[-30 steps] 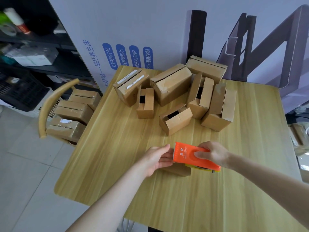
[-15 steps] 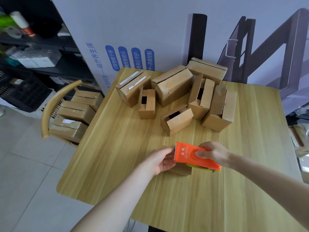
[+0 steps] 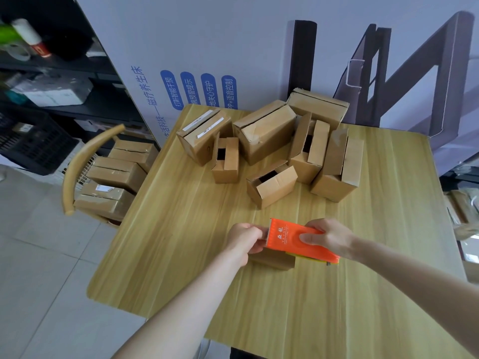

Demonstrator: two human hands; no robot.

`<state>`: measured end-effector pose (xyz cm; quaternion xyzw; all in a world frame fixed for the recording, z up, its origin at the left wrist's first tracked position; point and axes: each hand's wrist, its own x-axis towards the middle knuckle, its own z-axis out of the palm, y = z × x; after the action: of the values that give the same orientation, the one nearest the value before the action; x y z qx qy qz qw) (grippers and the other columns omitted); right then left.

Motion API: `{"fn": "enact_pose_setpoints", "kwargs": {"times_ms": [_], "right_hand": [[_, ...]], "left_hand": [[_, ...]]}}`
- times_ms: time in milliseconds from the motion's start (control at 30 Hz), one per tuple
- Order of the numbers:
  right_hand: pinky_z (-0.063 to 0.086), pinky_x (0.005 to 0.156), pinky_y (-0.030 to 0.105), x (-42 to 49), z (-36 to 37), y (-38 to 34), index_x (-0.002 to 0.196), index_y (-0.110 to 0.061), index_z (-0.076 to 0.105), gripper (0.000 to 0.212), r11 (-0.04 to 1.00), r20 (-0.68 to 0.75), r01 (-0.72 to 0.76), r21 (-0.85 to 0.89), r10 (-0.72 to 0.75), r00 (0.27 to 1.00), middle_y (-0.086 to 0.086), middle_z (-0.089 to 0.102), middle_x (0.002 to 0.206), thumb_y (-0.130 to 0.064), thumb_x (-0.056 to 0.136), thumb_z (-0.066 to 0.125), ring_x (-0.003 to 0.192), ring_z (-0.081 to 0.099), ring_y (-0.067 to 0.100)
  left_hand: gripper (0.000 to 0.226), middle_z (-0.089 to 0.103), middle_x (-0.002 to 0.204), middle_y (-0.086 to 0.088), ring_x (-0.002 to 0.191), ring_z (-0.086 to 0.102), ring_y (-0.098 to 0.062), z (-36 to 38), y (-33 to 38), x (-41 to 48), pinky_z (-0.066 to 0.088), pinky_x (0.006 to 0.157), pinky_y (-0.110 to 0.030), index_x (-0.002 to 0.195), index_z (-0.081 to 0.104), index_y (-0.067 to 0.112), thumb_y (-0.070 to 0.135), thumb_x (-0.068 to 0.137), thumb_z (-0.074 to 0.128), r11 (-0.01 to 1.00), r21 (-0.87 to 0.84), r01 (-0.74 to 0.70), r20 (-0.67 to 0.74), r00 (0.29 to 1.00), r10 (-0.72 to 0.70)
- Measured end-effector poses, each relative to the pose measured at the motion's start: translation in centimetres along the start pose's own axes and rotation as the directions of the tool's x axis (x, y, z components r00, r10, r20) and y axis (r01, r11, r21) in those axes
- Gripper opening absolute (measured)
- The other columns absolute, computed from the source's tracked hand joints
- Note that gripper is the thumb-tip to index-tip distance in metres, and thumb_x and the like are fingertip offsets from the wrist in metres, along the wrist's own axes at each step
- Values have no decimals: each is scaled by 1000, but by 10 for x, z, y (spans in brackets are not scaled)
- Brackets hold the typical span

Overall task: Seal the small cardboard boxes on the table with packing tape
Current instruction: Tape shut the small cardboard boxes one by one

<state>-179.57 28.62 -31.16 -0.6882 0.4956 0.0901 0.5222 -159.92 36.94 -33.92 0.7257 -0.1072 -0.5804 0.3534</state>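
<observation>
My right fingers (image 3: 308, 238) are wrapped round the orange dispenser (image 3: 287, 242), thumb on its top face. My left fingers (image 3: 256, 233) are curled and pinch at its toothed end. The dispenser sits over a small box (image 3: 274, 260) at the near middle of the counter (image 3: 181, 255); the dispenser and my hands hide most of it. More boxes (image 3: 269, 141) crowd the far side, several with flaps open. A chair (image 3: 77, 161) to the left carries a stack as well.
</observation>
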Motion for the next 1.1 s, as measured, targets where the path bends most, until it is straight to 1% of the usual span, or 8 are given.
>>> {"fn": "enact_pose_setpoints", "kwargs": {"times_ms": [167,300,367,467,600,800,967,1100], "right_hand": [[58,66,47,0,1,0,89,-25,67,41,1000,-12,12,-12,-12,1000,4,68,91,-58,67,57,79,66,22],[53,53,35,2,4,-3,80,-27,65,36,1000,-36,21,21,-20,999,0,65,79,-60,67,59,69,64,20],[53,52,35,3,7,-5,77,-27,65,34,999,-48,31,33,-29,998,0,65,77,-59,68,61,67,63,20],[55,48,37,6,10,-9,79,-26,66,25,998,-50,34,49,-32,998,4,65,80,-50,79,69,70,65,25],[54,46,34,10,12,-13,81,-24,65,22,999,-47,27,20,-26,999,6,65,83,-45,85,67,72,66,26],[56,48,38,10,9,-14,81,-22,66,25,999,-67,43,-1,-43,997,8,66,82,-46,83,68,69,66,24],[56,47,45,12,15,-25,89,-17,68,24,998,-56,59,-14,-60,997,9,67,84,-41,85,69,72,69,32],[54,45,38,17,13,-34,87,-19,68,24,998,-68,59,-26,-60,996,4,66,79,-43,84,69,67,67,27]], "left_hand": [[21,64,69,-4,61,59,-13,2,8,-1,49,54,-21,74,62,8,-8,81,51,999,40,-35,-10,999,36],[29,63,72,-5,63,56,-16,-2,13,8,45,54,-21,73,62,9,-9,80,41,995,96,-38,-76,996,46],[29,64,77,-7,67,57,-17,-8,13,12,44,55,-22,76,64,7,-9,81,41,992,120,-31,-84,996,41],[24,64,77,-7,61,54,-16,-15,11,15,41,53,-22,81,65,5,-8,82,45,989,142,-28,-103,994,43],[24,65,81,-6,61,54,-14,-17,9,19,42,52,-21,85,66,6,-7,82,45,985,169,-35,-123,991,56],[15,63,81,-5,76,55,-19,-45,9,35,43,74,-27,78,64,12,3,87,57,973,226,-50,-213,972,100],[13,67,94,-5,84,58,-19,-61,5,43,45,81,-30,86,67,11,3,87,56,970,240,-46,-231,967,103],[12,68,98,-7,82,55,-20,-67,3,46,45,80,-30,90,68,7,4,88,57,975,216,-57,-256,960,113]]}}
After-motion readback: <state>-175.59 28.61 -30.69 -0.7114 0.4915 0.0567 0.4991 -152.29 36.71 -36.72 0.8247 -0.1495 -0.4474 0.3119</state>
